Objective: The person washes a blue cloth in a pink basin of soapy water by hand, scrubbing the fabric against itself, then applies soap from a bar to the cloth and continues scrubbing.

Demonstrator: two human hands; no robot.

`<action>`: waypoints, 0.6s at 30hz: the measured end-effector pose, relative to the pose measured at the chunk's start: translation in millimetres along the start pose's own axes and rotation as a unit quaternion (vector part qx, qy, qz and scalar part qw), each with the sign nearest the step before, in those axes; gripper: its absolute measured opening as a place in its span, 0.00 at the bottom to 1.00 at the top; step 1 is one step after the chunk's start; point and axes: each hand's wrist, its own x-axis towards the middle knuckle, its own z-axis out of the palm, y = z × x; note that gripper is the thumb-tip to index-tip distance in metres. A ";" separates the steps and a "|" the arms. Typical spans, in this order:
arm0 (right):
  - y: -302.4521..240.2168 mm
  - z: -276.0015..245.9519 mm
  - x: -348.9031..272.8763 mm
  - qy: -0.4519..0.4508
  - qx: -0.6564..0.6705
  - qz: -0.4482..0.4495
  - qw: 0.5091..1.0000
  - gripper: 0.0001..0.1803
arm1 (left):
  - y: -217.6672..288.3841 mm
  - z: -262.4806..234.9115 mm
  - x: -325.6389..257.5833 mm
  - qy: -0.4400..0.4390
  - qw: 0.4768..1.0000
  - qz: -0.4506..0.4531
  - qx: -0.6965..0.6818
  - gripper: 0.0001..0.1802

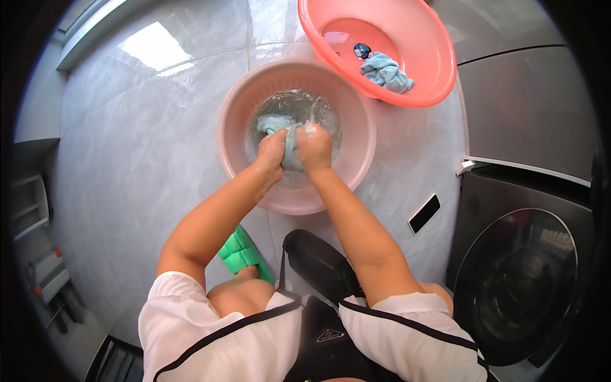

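Note:
Both my hands are over a pale pink basin with water in its bottom. A light blue cloth is gripped between them, one part bunched in the water on the left. My left hand is closed on the cloth's left side. My right hand is a fist on its right side, wet, with water splashing just beyond the knuckles. The fingertips of both hands are partly hidden by the cloth and by the hands themselves.
A coral basin behind at the right holds another blue cloth and a small dark round item. A phone lies on the tiled floor, left of a dark front-loading washing machine. A green slipper is near my left foot.

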 end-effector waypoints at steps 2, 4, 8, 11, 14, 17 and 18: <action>-15.9 16.6 -17.3 -0.018 0.010 0.095 0.995 0.11 | 17.6 -16.5 -7.0 0.147 0.987 0.028 0.066 0.14; -81.4 55.7 -49.4 -0.054 -0.042 -0.174 0.982 0.12 | 68.4 -80.3 -22.7 0.011 0.995 -0.099 -0.005 0.15; 3.9 8.1 4.5 -0.097 0.091 0.101 0.986 0.11 | 41.3 6.6 -37.2 0.019 0.997 -0.076 0.006 0.18; 69.5 -34.6 31.1 -0.119 0.143 0.183 0.965 0.15 | 45.8 74.8 -41.1 -0.025 0.999 -0.037 -0.009 0.21; 36.0 -21.6 23.2 -0.207 0.452 0.319 0.807 0.29 | 80.6 62.5 -59.2 -0.023 0.997 -0.010 -0.073 0.24; -14.9 -43.2 12.3 -0.289 0.560 0.359 0.688 0.37 | 103.5 55.0 -63.2 -0.047 0.991 0.040 -0.115 0.27; -20.4 -53.6 16.6 -0.313 0.532 0.348 0.706 0.36 | 107.1 58.0 -57.8 -0.065 0.989 0.051 -0.124 0.28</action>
